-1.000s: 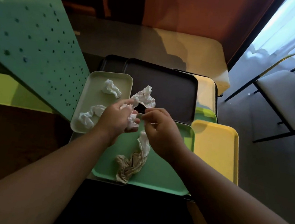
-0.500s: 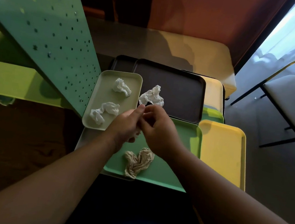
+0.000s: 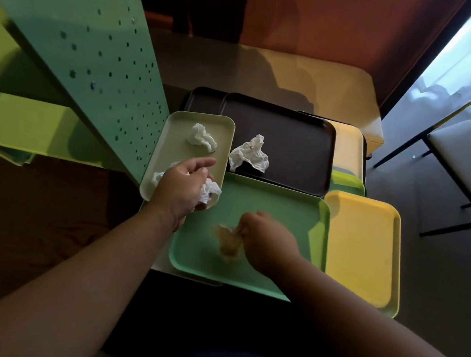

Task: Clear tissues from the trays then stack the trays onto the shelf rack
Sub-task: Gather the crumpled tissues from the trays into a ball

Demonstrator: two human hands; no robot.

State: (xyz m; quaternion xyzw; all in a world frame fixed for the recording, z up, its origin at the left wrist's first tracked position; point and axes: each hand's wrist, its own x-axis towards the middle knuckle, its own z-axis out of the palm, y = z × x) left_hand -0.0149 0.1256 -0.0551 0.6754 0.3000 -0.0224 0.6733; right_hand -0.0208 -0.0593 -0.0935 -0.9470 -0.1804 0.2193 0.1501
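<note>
Tissue clearing is in hand: the left hand (image 3: 181, 185) grips a white wad (image 3: 209, 193), the right hand (image 3: 268, 241) pinches the brown tissue (image 3: 228, 241) on the green tray (image 3: 283, 211), and lifting it comes next.

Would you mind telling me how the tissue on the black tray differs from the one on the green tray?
The tissue on the black tray is white; the tissue on the green tray is brownish. The white one lies free at the black tray's near-left edge, untouched; the brown one is pinched by the right hand over the green tray. The white one looks sharp, the brown one blurred. Both are crumpled.
</note>
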